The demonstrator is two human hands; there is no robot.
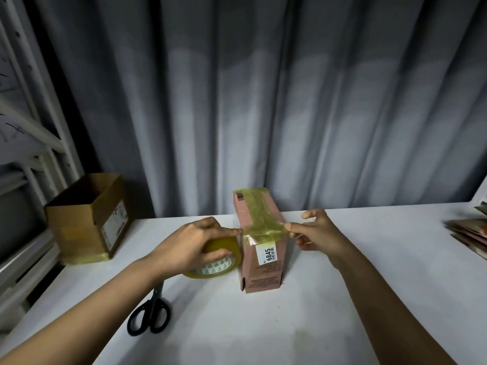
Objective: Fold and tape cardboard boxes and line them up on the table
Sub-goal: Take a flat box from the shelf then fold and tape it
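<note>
Box: light, stiff card, tips easily. Left hand grips tape roll; right hand pinches sticky, flimsy tape strip. Steady box by sides.

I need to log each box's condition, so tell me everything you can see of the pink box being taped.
The pink cardboard box stands on the white table, its long top running away from the camera. Yellowish tape runs along the top; another strip crosses its near end, pinched by the right hand. The left hand grips the tape roll beside it. A white label reads 6845.
</note>
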